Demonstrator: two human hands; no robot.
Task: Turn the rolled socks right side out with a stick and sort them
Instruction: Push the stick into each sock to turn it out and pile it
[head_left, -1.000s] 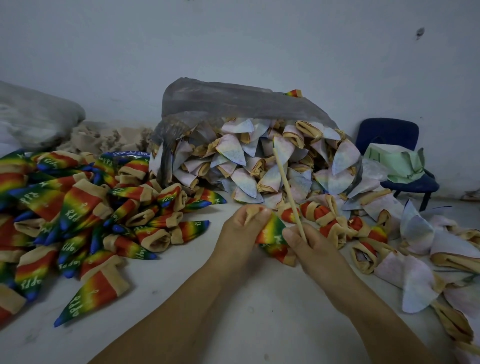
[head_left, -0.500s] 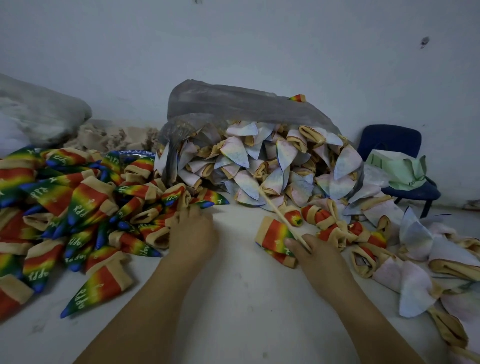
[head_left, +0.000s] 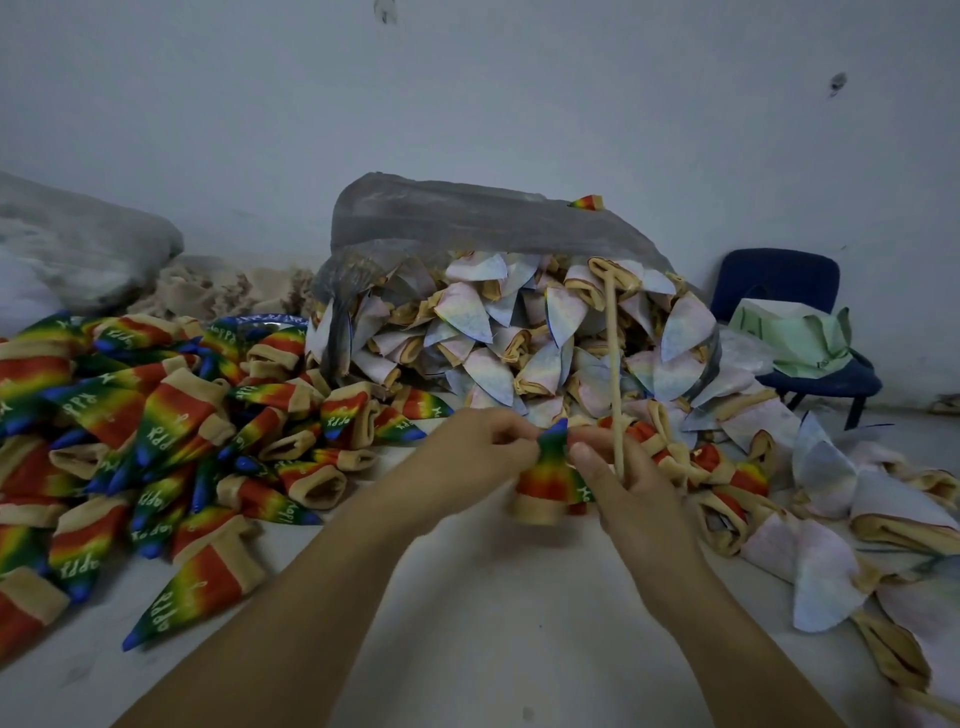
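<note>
Sock (head_left: 550, 478) is between both hands, low over the white table (head_left: 467, 623), blue toe up and tan cuff down. It's kinda blurry, so can't tell if the cuff touches the top. Left hand (head_left: 467, 457) has its fingertips pinching the toe. Right hand (head_left: 631, 493) is curled around the stick (head_left: 613, 364), thumb against the sock's side, and the stick pokes nearly straight up from it.

Table's plain and matte, with a few faint smudges near the front. On the left a big rainbow pile (head_left: 156, 415) of socks spreads across the top. On the right, pale socks (head_left: 831, 519) with tan cuffs lie scattered, with a few red ones just behind the right hand.

Further back a grey plastic bag (head_left: 467, 223) lies on its side, mouth facing this way, stuffed with more pale ones. Behind the pile there's a beige heap (head_left: 223, 286) and a grey sack (head_left: 78, 244). Far right, a blue chair (head_left: 779, 280) with a green bundle (head_left: 795, 338) on it stands by a bare whitish wall (head_left: 467, 104) with a couple of dark marks.
</note>
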